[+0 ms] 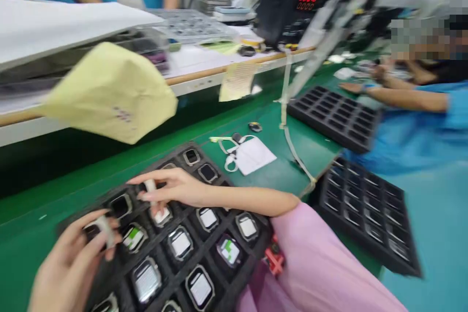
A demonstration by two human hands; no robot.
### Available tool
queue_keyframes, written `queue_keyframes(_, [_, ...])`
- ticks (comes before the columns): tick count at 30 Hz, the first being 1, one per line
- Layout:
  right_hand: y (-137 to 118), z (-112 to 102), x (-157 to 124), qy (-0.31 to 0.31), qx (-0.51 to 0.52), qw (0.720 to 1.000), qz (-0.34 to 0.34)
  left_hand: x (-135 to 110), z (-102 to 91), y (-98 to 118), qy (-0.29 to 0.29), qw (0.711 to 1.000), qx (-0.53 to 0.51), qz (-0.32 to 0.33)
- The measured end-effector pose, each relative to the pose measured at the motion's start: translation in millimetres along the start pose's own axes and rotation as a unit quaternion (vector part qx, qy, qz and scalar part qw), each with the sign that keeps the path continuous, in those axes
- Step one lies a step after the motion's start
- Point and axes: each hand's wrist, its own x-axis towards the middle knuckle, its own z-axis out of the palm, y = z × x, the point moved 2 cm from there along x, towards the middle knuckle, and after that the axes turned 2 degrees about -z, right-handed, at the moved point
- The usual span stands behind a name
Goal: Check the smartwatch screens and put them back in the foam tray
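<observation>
A black foam tray (175,273) with square pockets lies in front of me, holding several square watch cases. Over its left edge, my left hand (73,258) is closed, thumb and fingers curled round something dark with a pale band that blur keeps unclear. My right hand (171,187) reaches across the tray's far part, fingers pinched, a pale band showing between them. Its lower fingertip meets a watch case (161,215) with a white face. Nearby are a watch case with a green-and-white face (134,238) and a dark-faced one (120,204).
A shelf edge (204,80) with hanging yellow paper (113,92) crosses beyond the tray. A white card with a cord (254,155) lies on the green bench. Two more black trays (332,114) (369,214) stand at right, near a co-worker's arm (405,97).
</observation>
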Motion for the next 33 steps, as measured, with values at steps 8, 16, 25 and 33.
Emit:
queue_keyframes(8, [-8.0,-9.7,4.4,-0.046,0.081,0.992,0.082,3.6,10.9,3.8,0.01,0.993,-0.049,0.108])
queue_keyframes(16, [-6.9,-1.9,6.1,-0.041,0.069,0.992,0.094,0.4,5.3,2.3,-0.006,0.992,-0.04,0.117])
queue_keyframes(25, [-6.6,0.7,6.1,-0.033,0.015,0.995,0.092,-2.1,4.9,2.9,-0.032,0.993,-0.015,0.112])
queue_keyframes(33, [-7.6,-2.6,6.5,0.005,-0.021,0.995,0.101,-3.5,3.7,5.0,-0.028,0.993,-0.001,0.118])
